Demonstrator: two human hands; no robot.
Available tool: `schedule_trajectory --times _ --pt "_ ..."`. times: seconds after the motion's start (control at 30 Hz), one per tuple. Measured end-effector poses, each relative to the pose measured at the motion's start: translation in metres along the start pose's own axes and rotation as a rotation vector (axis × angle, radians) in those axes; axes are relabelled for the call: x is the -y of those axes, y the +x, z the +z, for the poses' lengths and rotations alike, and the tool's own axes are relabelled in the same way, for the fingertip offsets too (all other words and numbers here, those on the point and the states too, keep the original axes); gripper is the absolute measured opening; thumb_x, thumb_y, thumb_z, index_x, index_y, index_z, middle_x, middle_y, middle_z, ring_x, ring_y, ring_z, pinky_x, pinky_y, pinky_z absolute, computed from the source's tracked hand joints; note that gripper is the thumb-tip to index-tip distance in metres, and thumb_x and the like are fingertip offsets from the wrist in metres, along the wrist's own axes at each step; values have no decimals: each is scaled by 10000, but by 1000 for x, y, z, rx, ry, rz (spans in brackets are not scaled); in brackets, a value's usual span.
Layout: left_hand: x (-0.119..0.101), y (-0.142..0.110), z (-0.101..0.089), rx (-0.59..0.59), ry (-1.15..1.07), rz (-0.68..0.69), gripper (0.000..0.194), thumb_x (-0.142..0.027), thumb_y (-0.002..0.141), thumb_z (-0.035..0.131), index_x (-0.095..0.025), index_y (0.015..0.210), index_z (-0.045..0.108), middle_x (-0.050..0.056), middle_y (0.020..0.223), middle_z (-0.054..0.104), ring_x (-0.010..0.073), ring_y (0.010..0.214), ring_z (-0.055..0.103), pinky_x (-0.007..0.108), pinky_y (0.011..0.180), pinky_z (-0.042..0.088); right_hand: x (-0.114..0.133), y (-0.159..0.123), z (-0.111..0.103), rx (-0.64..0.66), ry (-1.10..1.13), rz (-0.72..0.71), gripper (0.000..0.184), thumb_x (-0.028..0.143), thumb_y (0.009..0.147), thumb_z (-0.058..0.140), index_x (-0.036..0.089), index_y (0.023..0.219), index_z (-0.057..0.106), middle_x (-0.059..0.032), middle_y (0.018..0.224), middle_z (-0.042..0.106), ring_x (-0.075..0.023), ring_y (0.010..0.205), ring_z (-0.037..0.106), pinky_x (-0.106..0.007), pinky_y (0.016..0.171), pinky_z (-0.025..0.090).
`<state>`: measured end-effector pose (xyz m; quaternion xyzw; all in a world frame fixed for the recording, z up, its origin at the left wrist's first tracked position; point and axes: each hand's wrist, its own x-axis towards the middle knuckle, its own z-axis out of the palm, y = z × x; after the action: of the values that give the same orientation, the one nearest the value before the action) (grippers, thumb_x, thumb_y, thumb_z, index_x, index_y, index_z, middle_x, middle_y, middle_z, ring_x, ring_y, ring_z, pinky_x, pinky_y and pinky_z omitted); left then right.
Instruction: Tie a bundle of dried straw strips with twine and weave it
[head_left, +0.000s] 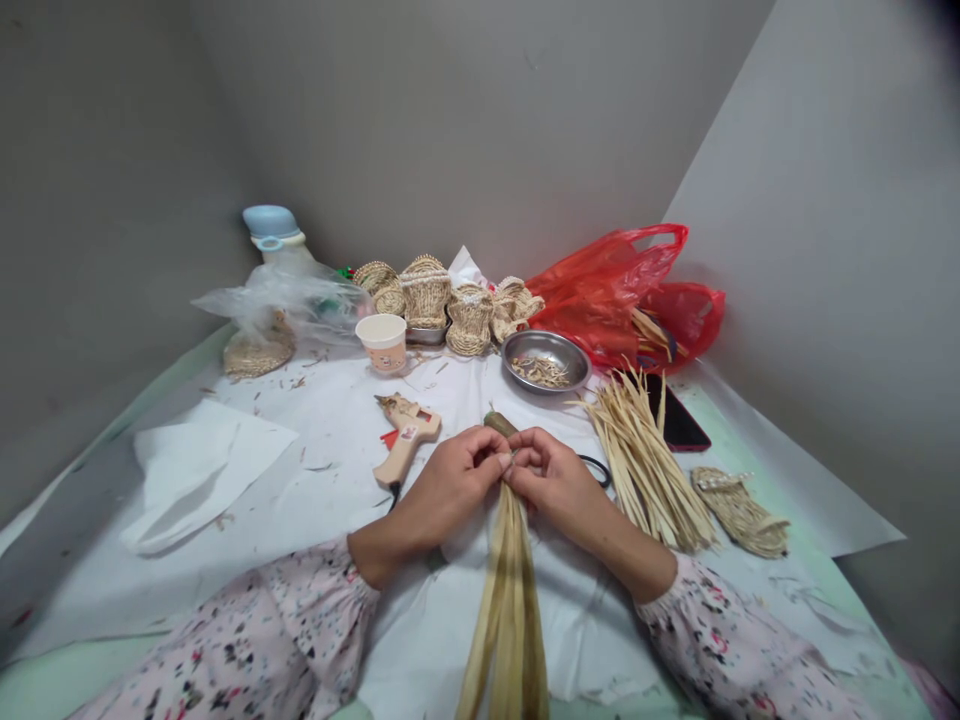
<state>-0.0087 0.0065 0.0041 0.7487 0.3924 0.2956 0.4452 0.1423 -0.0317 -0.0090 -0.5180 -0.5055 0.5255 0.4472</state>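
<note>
The left hand (448,483) and right hand (551,483) have their fingers closed, gripping a bundle of flat straw strips (508,610) at its narrow top, where a dark stub (500,424) points toward 12 o'clock. The strips hang toward 6 o'clock, past the frame's lower edge. Both wrists angle inward, with the floral sleeves (247,630) spreading toward 7 and 5 o'clock. Open white paper (199,480) lies at 9 o'clock. A glue gun (405,437) sits just beside the left hand at 10 o'clock, and loose straw strips (645,465) lie near the right hand at 2 o'clock. A steel bowl (545,360) stands at 12 o'clock, before a red plastic bag (622,295) at 1 o'clock.
</note>
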Motion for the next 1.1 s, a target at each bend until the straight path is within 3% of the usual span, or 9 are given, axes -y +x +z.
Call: schedule_trajectory --times 0.1,0.23,0.37,0.53,0.63,0.87,1.1 --pt "-3 -1 -1 2 93 76 137 -243 826 480 -192 721 553 9 783 580 172 754 523 270 684 379 -3 0 -1 -23 -128 -22 138 231 770 579 202 899 539 42 638 535 -110 505 485 -235 477 382" --pt "-5 -2 0 18 164 149 174 -228 847 447 -195 718 560 20 795 569 176 775 530 274 697 379 -9 -2 0 -117 -443 -168 107 205 773 566 219 879 580 -2 719 623 -153 615 551 -277 583 412" --pt "-2 -1 1 -10 113 109 148 -208 829 471 -190 725 575 16 802 596 173 787 544 267 701 388 -12 -3 2 -167 -624 -243 93 185 766 562 223 845 591 -12 709 624 -165 613 542 -296 594 394" --pt "5 2 2 -57 -37 -63 161 -276 832 491 -187 784 615 -25 657 589 146 622 508 249 601 367 -7 -1 3 -106 -280 -117 259 231 795 555 203 1051 577 -16 769 642 -156 641 578 -274 591 437" --pt "6 2 2 -54 -65 -107 186 -319 837 501 -188 759 608 -38 582 546 133 554 464 242 557 339 -5 0 1 -105 -106 -79 245 231 791 547 185 1032 563 -4 752 632 -137 619 567 -252 569 435" --pt "3 1 3 -27 -94 -77 186 -328 841 514 -188 817 633 -28 644 565 137 608 481 238 573 342 -12 2 0 -134 -114 -85 161 249 788 576 229 928 499 53 619 566 -112 473 497 -219 445 408" --pt "11 1 5 -41 -190 -94 184 -348 860 515 -190 822 603 -38 632 538 118 563 441 226 547 339 -12 2 2 -131 -132 -49 113 311 828 560 206 859 585 1 701 610 -123 513 563 -228 438 475"
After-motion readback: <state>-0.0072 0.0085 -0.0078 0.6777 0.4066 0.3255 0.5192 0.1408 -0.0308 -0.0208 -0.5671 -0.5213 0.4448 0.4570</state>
